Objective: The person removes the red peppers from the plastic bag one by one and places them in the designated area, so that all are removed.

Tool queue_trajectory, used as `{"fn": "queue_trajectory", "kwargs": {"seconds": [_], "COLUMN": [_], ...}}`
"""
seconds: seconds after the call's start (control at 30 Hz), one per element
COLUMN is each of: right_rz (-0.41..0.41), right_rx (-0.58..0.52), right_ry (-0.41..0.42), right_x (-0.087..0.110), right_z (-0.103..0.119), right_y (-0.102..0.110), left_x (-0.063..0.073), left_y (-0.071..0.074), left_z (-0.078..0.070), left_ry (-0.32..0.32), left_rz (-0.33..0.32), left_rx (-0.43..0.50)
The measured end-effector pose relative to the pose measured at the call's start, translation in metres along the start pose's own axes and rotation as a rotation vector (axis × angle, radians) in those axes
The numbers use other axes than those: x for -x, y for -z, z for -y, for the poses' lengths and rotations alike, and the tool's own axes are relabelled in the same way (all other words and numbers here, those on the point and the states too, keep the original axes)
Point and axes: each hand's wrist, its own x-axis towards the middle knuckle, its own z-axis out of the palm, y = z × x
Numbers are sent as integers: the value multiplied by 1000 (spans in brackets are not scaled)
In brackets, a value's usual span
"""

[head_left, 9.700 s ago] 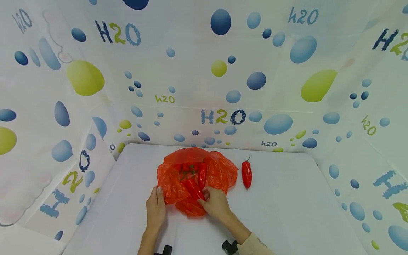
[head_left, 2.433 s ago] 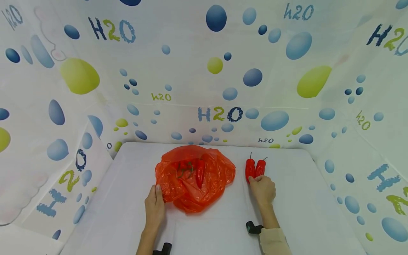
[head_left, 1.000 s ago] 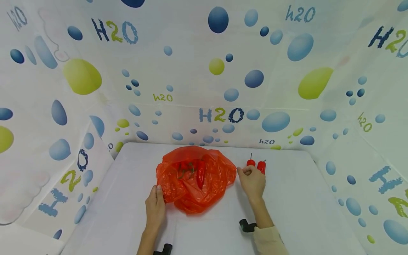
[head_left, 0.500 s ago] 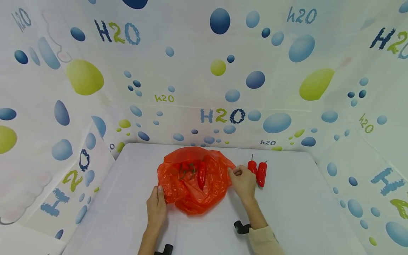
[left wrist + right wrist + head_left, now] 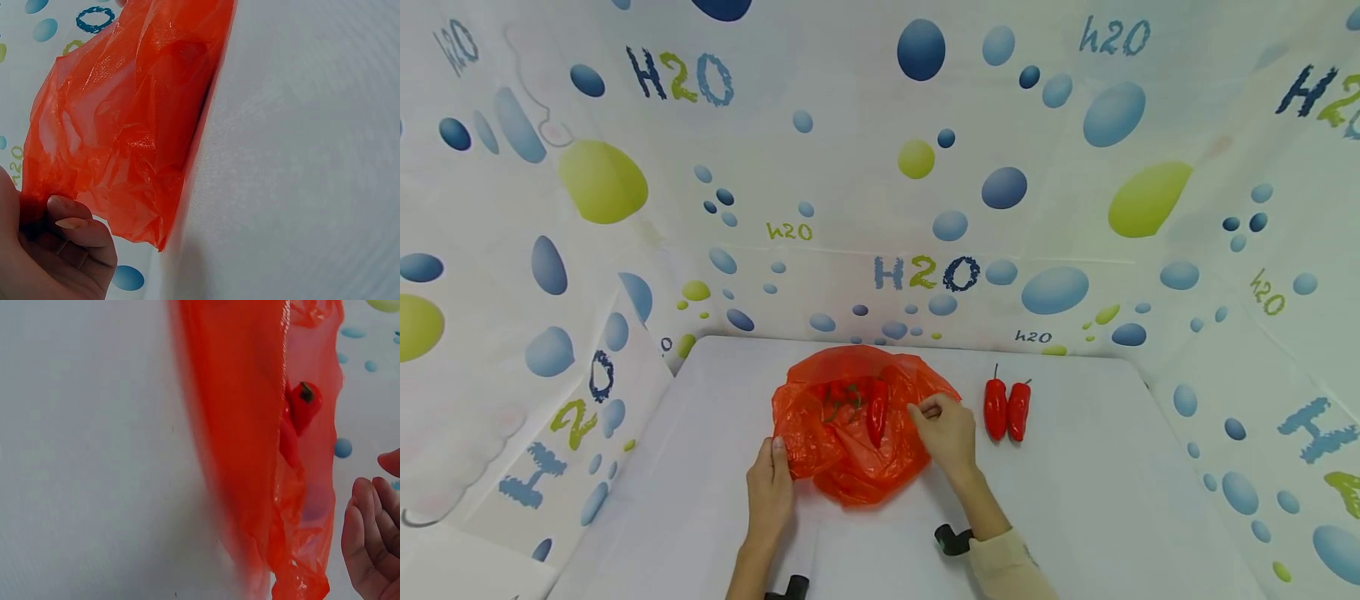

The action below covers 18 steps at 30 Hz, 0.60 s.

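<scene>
An orange-red plastic bag (image 5: pixel 865 487) lies spread open on the table, with several red peppers inside. One long red pepper (image 5: pixel 877 412) and some green stems (image 5: pixel 842 402) show in its mouth. My left hand (image 5: pixel 770 492) pinches the bag's left edge; the left wrist view shows its thumb and fingers (image 5: pixel 81 231) gripping the thin plastic (image 5: pixel 125 112). Over the bag's right side is my right hand (image 5: pixel 950 433), fingers loosely bent and holding nothing. In the right wrist view that hand (image 5: pixel 375 537) appears apart from the bag (image 5: pixel 244 425), where a red pepper (image 5: pixel 305 406) shows.
Two red peppers (image 5: pixel 996 410) (image 5: pixel 1018 412) lie side by side on the white table (image 5: pixel 1090 483), to the right of the bag. Patterned white sheeting (image 5: pixel 850 150) surrounds the table at the back and sides. A black wrist device (image 5: pixel 953 540) sits by the right wrist.
A second pepper has gone from the bag to the table beside the first, released by my right hand. That hand has since moved left over the bag; the left keeps its hold.
</scene>
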Motion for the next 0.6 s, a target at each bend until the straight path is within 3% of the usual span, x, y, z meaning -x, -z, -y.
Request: {"fn": "queue_trajectory", "kwargs": {"seconds": [0.6], "right_rz": [175], "right_rx": [-30], "right_ry": [-3], "right_x": [4], "right_z": [-1], "right_y": [-28], "left_x": [0], "left_y": [-1], "left_z": [1], "left_ry": [1], "left_rz": [-5], "left_rx": [-5]}}
